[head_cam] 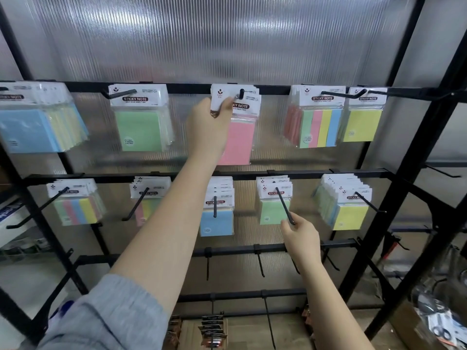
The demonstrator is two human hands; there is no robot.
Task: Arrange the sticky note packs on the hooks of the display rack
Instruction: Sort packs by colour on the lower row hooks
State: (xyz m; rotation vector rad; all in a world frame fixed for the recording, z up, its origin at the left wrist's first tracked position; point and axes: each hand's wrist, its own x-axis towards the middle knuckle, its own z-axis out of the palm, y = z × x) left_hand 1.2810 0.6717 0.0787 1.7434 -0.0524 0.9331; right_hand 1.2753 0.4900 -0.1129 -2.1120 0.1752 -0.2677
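The pink sticky note pack [240, 137] hangs upper centre of the frame on the top-rail hook [241, 93]. Your left hand [209, 122] pinches its white header card, fingers [225, 104] closed on the card's left edge. Lower right of centre, your right hand [300, 236] grips the tip of the second-rail hook [284, 205] in front of the green packs [271, 210]. Tugging that header sideways could tear the hang hole or slide packs off the hook's end.
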